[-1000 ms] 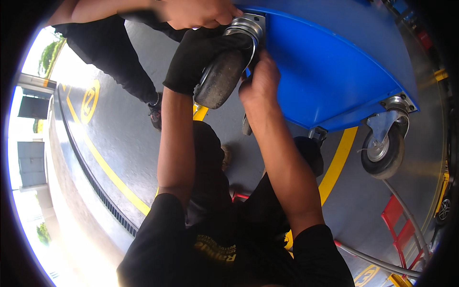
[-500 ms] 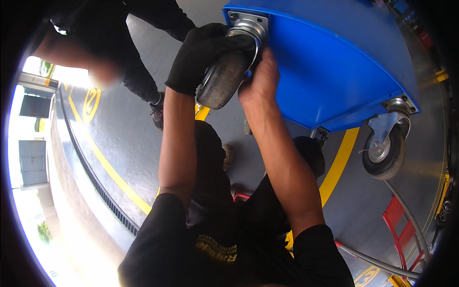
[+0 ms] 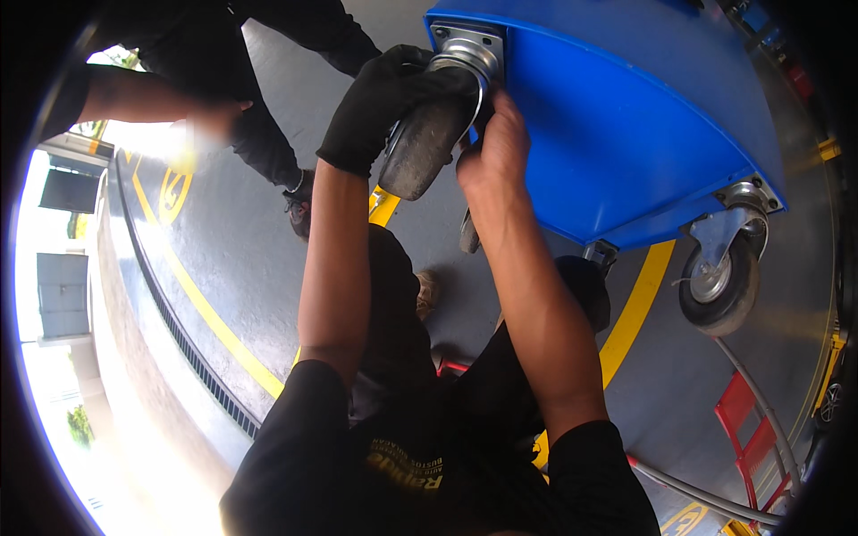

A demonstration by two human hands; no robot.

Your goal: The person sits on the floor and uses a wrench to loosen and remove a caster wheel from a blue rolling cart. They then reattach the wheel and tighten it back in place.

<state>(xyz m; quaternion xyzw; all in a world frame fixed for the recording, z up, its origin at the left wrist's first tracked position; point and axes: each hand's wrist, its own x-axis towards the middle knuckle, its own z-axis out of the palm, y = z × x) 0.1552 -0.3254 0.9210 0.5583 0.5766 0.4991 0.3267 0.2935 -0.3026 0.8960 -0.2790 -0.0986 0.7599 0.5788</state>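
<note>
A caster wheel with a dark, worn tyre hangs from a metal plate at the near left corner of a blue cabinet's underside. My left hand, in a black glove, wraps round the caster from its left side near the fork. On the other side my bare right hand is curled close against the caster's fork. Its fingertips are hidden, so what they grip cannot be made out. A second caster is fixed at the cabinet's right corner.
Another person's arm and dark-clothed leg are at the upper left. Yellow lines and a drain grate run along the grey floor. At the lower right are a red frame and a grey hose.
The caster wheel and both my hands have shifted slightly to the right. The other person's arm at the upper left has moved, its hand now reaching farther right.
</note>
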